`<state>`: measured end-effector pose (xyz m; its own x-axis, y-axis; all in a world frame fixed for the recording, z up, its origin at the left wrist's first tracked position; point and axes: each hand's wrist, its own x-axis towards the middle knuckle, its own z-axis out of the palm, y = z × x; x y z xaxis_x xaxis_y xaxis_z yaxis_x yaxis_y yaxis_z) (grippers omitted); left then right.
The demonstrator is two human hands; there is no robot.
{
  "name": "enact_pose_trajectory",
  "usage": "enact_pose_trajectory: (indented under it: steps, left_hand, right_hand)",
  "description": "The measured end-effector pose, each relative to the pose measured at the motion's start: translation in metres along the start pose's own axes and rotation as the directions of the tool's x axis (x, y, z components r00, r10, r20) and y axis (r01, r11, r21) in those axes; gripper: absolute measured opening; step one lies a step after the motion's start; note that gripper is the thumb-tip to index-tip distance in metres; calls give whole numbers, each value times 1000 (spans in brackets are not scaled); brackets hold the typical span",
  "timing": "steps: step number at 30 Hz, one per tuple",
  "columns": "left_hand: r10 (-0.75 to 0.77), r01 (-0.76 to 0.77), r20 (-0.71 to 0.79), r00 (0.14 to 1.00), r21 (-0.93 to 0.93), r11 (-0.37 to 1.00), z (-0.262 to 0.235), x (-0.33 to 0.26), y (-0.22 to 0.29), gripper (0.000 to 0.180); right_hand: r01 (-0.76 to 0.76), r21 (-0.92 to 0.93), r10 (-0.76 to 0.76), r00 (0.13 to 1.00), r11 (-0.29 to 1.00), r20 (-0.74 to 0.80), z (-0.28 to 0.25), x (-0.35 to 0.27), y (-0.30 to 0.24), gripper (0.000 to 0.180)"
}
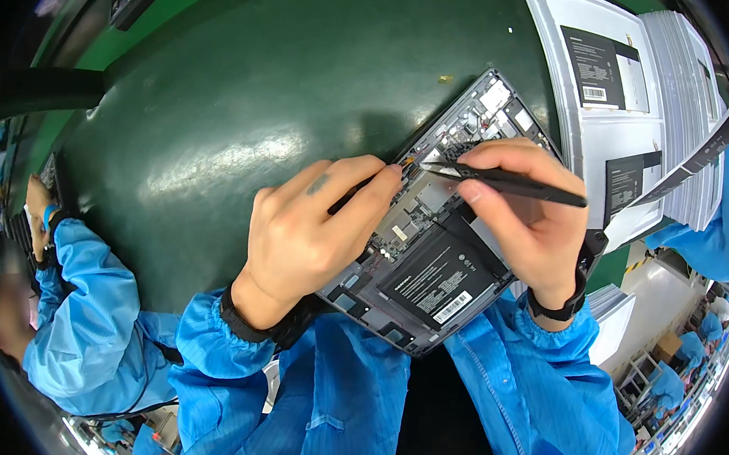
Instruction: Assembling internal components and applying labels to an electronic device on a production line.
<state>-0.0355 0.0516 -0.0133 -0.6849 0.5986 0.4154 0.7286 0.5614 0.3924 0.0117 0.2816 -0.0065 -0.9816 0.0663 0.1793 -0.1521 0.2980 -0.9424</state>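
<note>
Our right hand [522, 208] is pinched around black tweezers [505, 182], thumb and fingers closed on the shaft, the tips pointing left toward the middle of the open device [434, 248]. Our left hand [306, 232] lies over the device's left edge, fingers drawn together and stretched out, the fingertips [390, 173] meeting the tweezer tips at a small part on the board; whether the fingers actually grip anything there we cannot tell. Both wrists wear dark bands above blue sleeves.

The device is a grey laptop-like shell lying open and tilted on the table [229, 110], just in front of our chest. A black battery [442, 277] with a white label fills its near half, and the circuit board [484, 118] with small metal parts takes up the far half, partly hidden by our hands.

The table is dark green and glossy. To the right of the device, almost touching its far corner, stands a stack of white trays [618, 100] with black labels on them. At the far left a person in a blue coat [83, 306] sits at the same table, one hand [37, 200] raised with a blue wrist strap. More blue-clad people show small at the lower right edge.
</note>
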Motion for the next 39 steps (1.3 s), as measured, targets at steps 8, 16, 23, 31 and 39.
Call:
enact_pose_trajectory:
  steps: [8,16,23,31,39]
  left_hand:
    - [64,-64,18,998,19,998,-2,-4,-3,28]
    - [113,-112,-24,993,26,993,1,-5,-7,31]
    - [88,-90,-45,995,-39,995,4,-4,-9,33]
    - [65,-68,-33,997,-106,992,5,-4,-12,31]
    - [41,-47,-49,998,-140,989,7,-1,-8,29]
  right_hand:
    - [352,-274,-293,927,895,235,1,12,-1,30]
    - [145,-136,-132,986,980,106,2,11,-4,24]
    - [-48,-2,48,996,999,75,8,14,-7,23]
    - [-407,215,421,907,888,-25,20,7,-18,19]
    - [-492,239,516,855,837,-45,19,11,-30,20]
